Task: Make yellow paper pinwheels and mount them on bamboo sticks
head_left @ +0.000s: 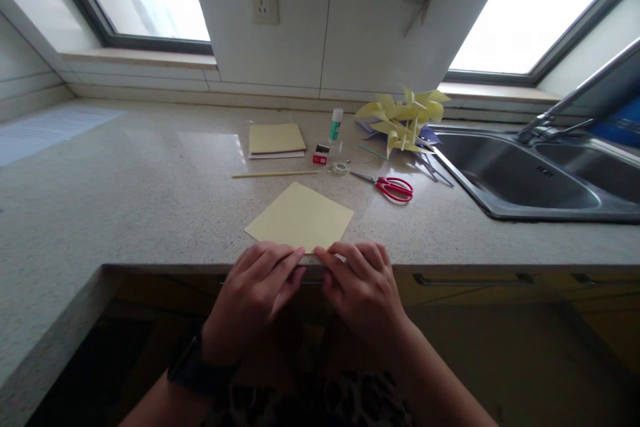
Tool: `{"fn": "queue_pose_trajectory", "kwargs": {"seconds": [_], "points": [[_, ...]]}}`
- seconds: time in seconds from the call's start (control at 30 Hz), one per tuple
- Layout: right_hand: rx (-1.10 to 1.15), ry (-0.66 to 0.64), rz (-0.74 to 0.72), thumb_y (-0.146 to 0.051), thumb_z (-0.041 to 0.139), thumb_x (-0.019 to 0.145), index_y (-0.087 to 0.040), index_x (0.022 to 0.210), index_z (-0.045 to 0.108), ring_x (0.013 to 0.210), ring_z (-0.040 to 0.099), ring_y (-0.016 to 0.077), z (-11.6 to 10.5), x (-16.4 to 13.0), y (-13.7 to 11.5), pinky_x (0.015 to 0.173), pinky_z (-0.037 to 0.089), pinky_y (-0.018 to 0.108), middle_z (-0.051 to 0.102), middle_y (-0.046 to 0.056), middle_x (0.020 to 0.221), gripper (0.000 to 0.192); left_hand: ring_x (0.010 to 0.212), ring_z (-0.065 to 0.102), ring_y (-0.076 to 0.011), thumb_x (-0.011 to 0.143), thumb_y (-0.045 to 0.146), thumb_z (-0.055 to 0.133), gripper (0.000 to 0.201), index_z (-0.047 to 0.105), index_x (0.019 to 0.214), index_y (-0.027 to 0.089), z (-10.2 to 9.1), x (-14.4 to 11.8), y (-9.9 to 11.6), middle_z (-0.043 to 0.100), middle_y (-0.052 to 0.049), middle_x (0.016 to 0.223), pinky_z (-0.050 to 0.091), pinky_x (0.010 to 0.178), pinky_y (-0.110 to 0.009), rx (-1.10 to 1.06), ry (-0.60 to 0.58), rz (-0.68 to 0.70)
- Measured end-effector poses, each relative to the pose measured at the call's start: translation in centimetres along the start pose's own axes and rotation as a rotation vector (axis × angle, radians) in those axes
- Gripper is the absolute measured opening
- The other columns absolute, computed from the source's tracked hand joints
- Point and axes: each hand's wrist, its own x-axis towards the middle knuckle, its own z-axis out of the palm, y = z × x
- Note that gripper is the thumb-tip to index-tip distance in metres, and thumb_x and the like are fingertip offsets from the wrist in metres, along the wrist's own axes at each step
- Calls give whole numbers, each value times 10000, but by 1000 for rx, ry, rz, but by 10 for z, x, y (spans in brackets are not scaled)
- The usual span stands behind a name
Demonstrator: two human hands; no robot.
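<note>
Head view of a paper-folding bench, read from the near edge outward. At the counter's front lip, the left hand, with a dark band at its wrist, and the right hand meet fingertip to fingertip on the nearest corner of a pale yellow paper square; the fingers of both are bent and press or pinch that corner, though whether it is lifted or merely held flat cannot be told. The sheet lies on the speckled countertop, turned diamond-wise, close to the edge and centred before the person. It looks flat, clean and uncreased, with crisp edges and no visible cuts, so the work on this sheet is judged to be at its very start: no fold appears completed, and shaping, cutting and mounting appear still to come. Just beyond it lie a thin wooden stick, red-handled scissors, a roll of clear tape and a small red box. Farther back stand a stack of coloured paper and a glue stick. Beside the steel sink, a heap of yellow paper pinwheels shows several pieces already finished.
</note>
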Motion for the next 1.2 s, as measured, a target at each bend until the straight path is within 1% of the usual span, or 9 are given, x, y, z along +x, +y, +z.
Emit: {"fn": "queue_pose_trajectory", "kwargs": {"seconds": [0.13, 0.23, 0.33, 0.4, 0.53, 0.63, 0.73, 0.87, 1.2], "points": [[-2, -18, 15, -214, 653, 906, -235, 1227, 678, 945, 561, 239, 0, 2, -1, 854, 412, 443, 724, 19, 1097, 322, 1040, 608, -236, 935, 140, 660, 311, 657, 1246, 125, 0, 0, 0, 692, -100, 1124, 543, 945, -401, 20, -4, -5], [-6, -30, 28, -228, 653, 901, -236, 1248, 669, 950, 559, 244, -1, 3, -3, 858, 411, 452, 721, 17, 1121, 347, 1152, 600, -268, 926, 139, 669, 322, 663, 1248, 139, 0, 0, 1, 705, -94, 1159, 522, 1009, -433, 57, 20, -2], [-8, -44, 42, -244, 648, 902, -238, 1256, 664, 958, 559, 248, -2, 4, -4, 862, 408, 459, 717, 18, 1147, 354, 1294, 562, -309, 925, 150, 670, 303, 671, 1228, 167, 1, 0, 0, 712, -70, 1244, 377, 1161, -563, 112, 52, 13], [-5, -48, 42, -242, 640, 908, -234, 1254, 662, 963, 560, 247, -2, 4, -4, 867, 406, 460, 715, 17, 1172, 347, 1316, 565, -302, 925, 147, 664, 301, 667, 1225, 175, 1, 0, -2, 705, -55, 1287, 291, 1210, -601, 118, 45, 33], [6, -17, 19, -213, 650, 910, -235, 1229, 667, 959, 556, 236, -1, 2, -3, 878, 405, 447, 729, 4, 1147, 320, 1254, 622, -232, 926, 133, 656, 323, 651, 1248, 154, 1, 0, -8, 716, -58, 1270, 448, 1141, -444, 52, 8, 74], [28, 26, -1, -207, 669, 917, -246, 1196, 680, 926, 550, 219, 0, -1, -1, 864, 408, 426, 742, -8, 1088, 283, 1222, 639, -208, 936, 130, 654, 299, 663, 1232, 166, -1, -1, -11, 732, -45, 1229, 492, 1096, -397, 11, -3, 99], [25, 49, -21, -203, 677, 919, -247, 1187, 686, 899, 554, 209, 1, -2, 1, 839, 405, 412, 745, -7, 1050, 271, 1210, 643, -206, 940, 122, 647, 299, 664, 1234, 168, -2, -3, -12, 733, -41, 1223, 500, 1089, -396, 6, 4, 117], [-13, 49, -38, -218, 677, 913, -240, 1205, 689, 896, 558, 217, 2, 0, 2, 833, 403, 418, 734, 12, 1030, 293, 1199, 648, -216, 935, 137, 649, 341, 651, 1274, 178, 1, -4, -11, 723, -48, 1241, 516, 1075, -405, 39, 16, 83], [-50, -66, 23, -277, 676, 894, -257, 1260, 677, 944, 553, 245, -2, 4, -3, 861, 399, 443, 699, 36, 1072, 367, 1189, 650, -245, 948, 171, 625, 325, 653, 1271, 177, 1, -2, -9, 704, -79, 1257, 552, 1025, -433, 60, -11, 22]]}}
